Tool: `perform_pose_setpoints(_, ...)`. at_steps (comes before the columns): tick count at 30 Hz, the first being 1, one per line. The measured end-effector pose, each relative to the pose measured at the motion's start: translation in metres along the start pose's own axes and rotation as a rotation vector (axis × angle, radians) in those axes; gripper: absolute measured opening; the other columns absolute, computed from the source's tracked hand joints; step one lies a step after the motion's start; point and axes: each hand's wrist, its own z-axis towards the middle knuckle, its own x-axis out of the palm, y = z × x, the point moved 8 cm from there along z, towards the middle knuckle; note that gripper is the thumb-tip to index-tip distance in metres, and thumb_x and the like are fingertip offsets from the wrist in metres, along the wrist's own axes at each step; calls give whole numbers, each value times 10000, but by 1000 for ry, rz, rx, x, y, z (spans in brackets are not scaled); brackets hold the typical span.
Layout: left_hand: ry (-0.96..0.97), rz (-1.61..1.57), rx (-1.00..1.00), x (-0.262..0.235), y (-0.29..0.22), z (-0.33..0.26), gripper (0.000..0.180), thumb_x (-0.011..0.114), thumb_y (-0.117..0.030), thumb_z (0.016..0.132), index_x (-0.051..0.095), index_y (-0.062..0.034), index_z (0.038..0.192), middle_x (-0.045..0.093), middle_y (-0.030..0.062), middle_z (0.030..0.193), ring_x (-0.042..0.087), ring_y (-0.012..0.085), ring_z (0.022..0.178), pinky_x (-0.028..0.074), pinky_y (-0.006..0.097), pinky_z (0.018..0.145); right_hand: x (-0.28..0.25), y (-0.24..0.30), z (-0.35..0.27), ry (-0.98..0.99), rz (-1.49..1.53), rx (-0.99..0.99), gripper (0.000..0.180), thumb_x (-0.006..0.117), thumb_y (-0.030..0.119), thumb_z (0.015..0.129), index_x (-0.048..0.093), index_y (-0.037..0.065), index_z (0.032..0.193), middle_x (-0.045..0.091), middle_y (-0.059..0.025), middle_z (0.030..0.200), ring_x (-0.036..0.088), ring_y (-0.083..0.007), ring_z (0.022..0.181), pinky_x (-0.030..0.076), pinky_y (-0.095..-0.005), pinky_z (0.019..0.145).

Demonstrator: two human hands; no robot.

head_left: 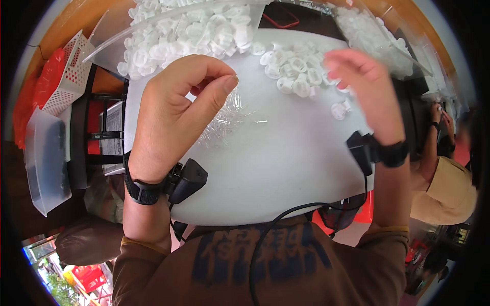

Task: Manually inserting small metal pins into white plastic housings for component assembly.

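Observation:
My left hand [176,109] is raised over the left part of the white table [286,178], thumb and forefinger pressed together. Whatever sits in that pinch, if anything, is too small or hidden to make out. Beneath it lies a loose heap of thin clear plastic sticks [222,125], partly covered by the hand. At the right edge of the table my right hand [365,84] is smeared by motion, its fingers bent toward a pile of small round white plastic pieces [296,66]. One white piece [340,109] rests apart from that pile, below the right fingers.
A large clear bin [109,43] full of similar white pieces stands at the back left. Another clear bin [375,43] is at the back right. A red-edged dark phone-like object [279,18] lies between them. A black cable [291,208] crosses the front edge. Another person [444,188] works at far right.

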Motion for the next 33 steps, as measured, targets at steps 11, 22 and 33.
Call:
perform_pose_setpoints(11, 393, 524, 319, 73, 2, -17, 96, 628, -34, 693, 585, -72, 770, 535, 45, 860, 500, 211, 873, 344, 342, 823, 45, 6, -19, -37, -751, -456, 139, 618, 62, 698, 598, 8, 824, 548, -103, 862, 532, -282, 815, 441, -367, 698)
perform_pose_setpoints(22, 361, 615, 375, 72, 3, -14, 77, 596, -41, 673, 533, -72, 705, 485, 35, 747, 487, 211, 764, 352, 338, 793, 51, 21, -20, 106, 222, 19, 111, 577, 86, 817, 557, -6, 876, 608, -34, 788, 549, -77, 640, 417, -206, 539)
perform_pose_setpoints(33, -125, -617, -260, -10, 17, 2, 39, 502, -40, 821, 505, -22, 855, 579, 90, 756, 489, 82, 541, 399, 190, 494, 86, 41, -10, 222, 779, -201, 185, 540, 30, 831, 495, -9, 1006, 597, -89, 878, 586, -131, 723, 469, -240, 597)
